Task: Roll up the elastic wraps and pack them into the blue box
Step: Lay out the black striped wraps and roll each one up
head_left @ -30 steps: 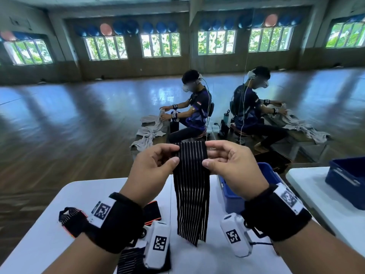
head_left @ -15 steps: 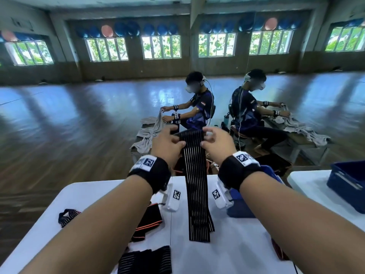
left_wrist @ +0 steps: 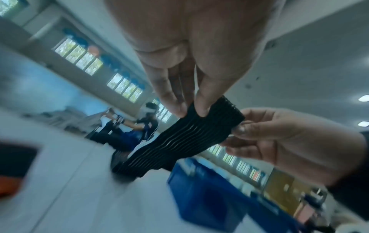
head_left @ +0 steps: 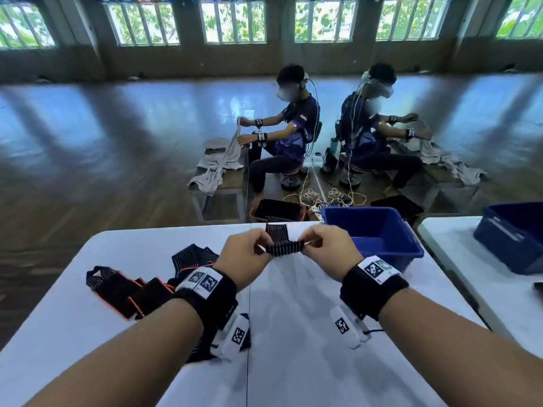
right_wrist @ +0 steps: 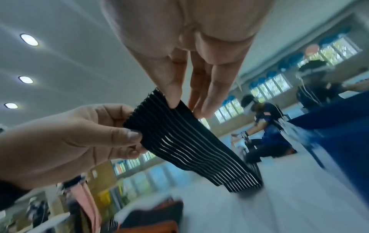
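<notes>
Both hands pinch one black striped wrap (head_left: 281,244) by its near end, above the far middle of the white table (head_left: 308,333). The left hand (head_left: 245,257) grips the wrap's left edge with thumb and fingers. The right hand (head_left: 330,251) grips the right edge the same way. In the wrist views the wrap runs down from the fingers and its far end touches the table. The blue box (head_left: 373,233) sits just right of the hands at the far edge of the table, with its top open. More wraps (head_left: 138,289) lie in a heap on the left, close to the left wrist and near the table's left edge. The table between the arms is bare white, so there is room there. A second table (head_left: 482,277) stands to the right across a thin gap, with another blue bin (head_left: 511,239) on it. Half a second ago the hands held the wrap up high and it hung down long. Now the hands are low and close to the table, and the wrap looks short from above.
</notes>
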Action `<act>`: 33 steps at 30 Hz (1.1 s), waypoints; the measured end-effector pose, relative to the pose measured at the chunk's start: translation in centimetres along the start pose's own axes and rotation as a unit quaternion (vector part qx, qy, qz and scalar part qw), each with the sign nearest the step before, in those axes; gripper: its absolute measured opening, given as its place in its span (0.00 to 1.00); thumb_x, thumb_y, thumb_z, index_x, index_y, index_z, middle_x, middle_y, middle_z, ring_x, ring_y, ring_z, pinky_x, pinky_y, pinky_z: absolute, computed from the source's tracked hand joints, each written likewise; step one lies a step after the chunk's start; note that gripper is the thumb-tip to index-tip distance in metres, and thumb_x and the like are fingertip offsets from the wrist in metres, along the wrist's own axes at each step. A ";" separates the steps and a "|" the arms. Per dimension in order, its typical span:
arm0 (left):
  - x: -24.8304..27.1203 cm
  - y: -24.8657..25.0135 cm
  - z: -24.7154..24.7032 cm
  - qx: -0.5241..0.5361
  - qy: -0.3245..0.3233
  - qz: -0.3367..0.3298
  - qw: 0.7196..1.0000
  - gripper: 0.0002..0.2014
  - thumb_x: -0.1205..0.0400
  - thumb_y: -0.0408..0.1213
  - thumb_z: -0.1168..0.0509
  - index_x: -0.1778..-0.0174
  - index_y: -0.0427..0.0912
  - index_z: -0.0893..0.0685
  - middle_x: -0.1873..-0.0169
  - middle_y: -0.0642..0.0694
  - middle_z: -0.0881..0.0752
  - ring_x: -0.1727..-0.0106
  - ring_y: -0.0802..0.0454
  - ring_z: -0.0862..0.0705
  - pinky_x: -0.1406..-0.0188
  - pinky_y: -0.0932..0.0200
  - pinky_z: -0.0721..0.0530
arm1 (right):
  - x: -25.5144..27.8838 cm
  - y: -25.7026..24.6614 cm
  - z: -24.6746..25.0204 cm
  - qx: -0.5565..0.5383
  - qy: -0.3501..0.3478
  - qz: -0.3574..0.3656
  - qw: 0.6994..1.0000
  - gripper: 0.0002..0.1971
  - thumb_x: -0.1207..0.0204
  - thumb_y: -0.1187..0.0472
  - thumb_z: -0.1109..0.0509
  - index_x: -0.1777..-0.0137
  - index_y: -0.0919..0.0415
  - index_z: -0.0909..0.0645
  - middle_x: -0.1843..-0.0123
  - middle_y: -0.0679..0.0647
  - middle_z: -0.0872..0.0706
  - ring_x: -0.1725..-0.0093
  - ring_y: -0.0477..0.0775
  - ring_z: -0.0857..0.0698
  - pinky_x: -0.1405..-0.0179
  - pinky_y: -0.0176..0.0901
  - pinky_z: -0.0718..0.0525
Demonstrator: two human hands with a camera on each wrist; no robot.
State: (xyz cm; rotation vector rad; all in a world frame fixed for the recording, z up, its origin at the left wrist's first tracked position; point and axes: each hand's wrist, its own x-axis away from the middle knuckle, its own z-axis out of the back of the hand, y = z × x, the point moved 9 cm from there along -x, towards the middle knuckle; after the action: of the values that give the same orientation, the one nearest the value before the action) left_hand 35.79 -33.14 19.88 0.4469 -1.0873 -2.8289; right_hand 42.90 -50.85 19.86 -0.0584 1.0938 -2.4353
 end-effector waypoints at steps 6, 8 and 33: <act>11.5 -7.6 -12.3 -0.076 -0.208 0.086 0.971 0.11 0.28 0.36 0.28 0.61 0.56 0.23 0.63 0.60 0.17 0.59 0.55 0.17 0.54 0.56 0.15 | 10.4 9.2 -11.7 0.086 -0.186 -0.088 0.975 0.11 0.31 0.66 0.28 0.53 0.52 0.11 0.57 0.46 0.12 0.55 0.46 0.15 0.55 0.31 0.24; 13.7 -8.5 -14.0 -0.086 -0.238 0.096 0.963 0.12 0.28 0.37 0.27 0.61 0.56 0.24 0.59 0.59 0.17 0.55 0.55 0.17 0.54 0.61 0.17 | 12.7 10.3 -13.2 0.089 -0.219 -0.098 0.967 0.11 0.31 0.65 0.29 0.52 0.52 0.12 0.58 0.43 0.15 0.56 0.45 0.17 0.55 0.32 0.23; 17.6 -11.5 -14.9 -0.008 -0.171 0.234 0.957 0.09 0.22 0.44 0.25 0.48 0.52 0.14 0.66 0.49 0.10 0.62 0.56 0.14 0.57 0.60 0.16 | 16.5 12.8 -16.0 0.104 -0.233 -0.169 0.952 0.19 0.15 0.62 0.39 0.26 0.60 0.22 0.34 0.59 0.13 0.35 0.58 0.16 0.35 0.40 0.21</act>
State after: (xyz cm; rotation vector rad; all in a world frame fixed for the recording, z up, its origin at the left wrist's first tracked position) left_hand 23.81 -37.22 -2.58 -0.2847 -1.0458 -2.5291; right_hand 29.69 -54.19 -2.70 -0.7686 0.6524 -2.6181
